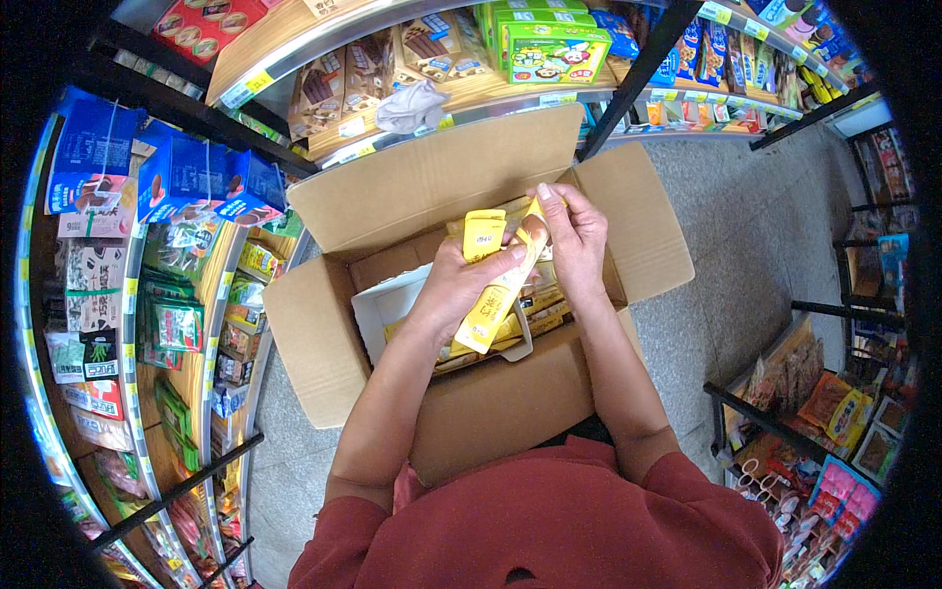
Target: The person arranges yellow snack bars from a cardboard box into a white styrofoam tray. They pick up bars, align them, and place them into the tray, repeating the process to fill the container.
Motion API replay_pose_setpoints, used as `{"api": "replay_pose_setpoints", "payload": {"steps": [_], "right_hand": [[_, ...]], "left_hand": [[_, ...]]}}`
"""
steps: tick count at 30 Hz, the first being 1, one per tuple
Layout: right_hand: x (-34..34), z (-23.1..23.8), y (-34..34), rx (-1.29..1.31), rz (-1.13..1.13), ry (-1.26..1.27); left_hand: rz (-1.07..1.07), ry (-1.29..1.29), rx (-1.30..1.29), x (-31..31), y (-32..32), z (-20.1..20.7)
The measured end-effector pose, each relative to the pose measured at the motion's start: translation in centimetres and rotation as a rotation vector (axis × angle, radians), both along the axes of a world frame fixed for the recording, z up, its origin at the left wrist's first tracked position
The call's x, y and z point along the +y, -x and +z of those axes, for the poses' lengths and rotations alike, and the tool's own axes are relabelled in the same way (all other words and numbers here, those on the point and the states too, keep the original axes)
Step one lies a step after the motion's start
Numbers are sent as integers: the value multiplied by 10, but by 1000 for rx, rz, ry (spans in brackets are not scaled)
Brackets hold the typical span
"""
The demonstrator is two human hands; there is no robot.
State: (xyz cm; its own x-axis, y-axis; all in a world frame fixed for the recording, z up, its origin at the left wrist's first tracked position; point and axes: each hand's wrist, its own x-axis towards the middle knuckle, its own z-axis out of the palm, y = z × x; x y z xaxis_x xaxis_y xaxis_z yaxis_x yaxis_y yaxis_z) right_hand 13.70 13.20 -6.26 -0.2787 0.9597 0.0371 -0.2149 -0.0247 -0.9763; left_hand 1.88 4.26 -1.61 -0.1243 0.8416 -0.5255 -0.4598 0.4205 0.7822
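My left hand (459, 277) is closed round long, flat yellow snack packets. One yellow packet (489, 316) slants down toward me, its upper end reaching my right hand. A shorter-looking yellow piece (483, 234) sticks up above my left thumb. The fingers of my right hand (579, 234) pinch the upper end of the slanting packet. Below both hands stands an open brown cardboard box (510, 412). Inside it lies a white inner carton (371, 312), partly hidden by my left hand, with several yellow packets (548, 312) in and beside it.
Shelves of packaged snacks (157, 324) run along my left. Ahead is a shelf with green boxes (554, 49) and a crumpled grey cloth (412, 106) at its edge. Grey floor (716, 255) shows to the right, beside a low rack (785, 412) of packets.
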Motion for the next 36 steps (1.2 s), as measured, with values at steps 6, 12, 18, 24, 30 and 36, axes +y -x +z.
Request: {"api": "replay_pose_setpoints", "payload": {"steps": [6,12,18,24,30,36], "right_hand": [[-3,9,1,-59,-12,-22],[-8,8,4,-54,32,-21],[-2,-1,6,-22,-52,77],[-11,27,5,67,14,92],[-2,23,3,108,65,180],[1,22,2,95,129,244]], "left_hand": [[0,-15,23,-2,0,-4],[26,-44,53,-3,2,-12],[16,40,47,-2,1,1],[63,-36,66,-2,-1,-13],[61,-58,-20,0,-1,-13],[-27,-49,-84,4,-2,-9]]}}
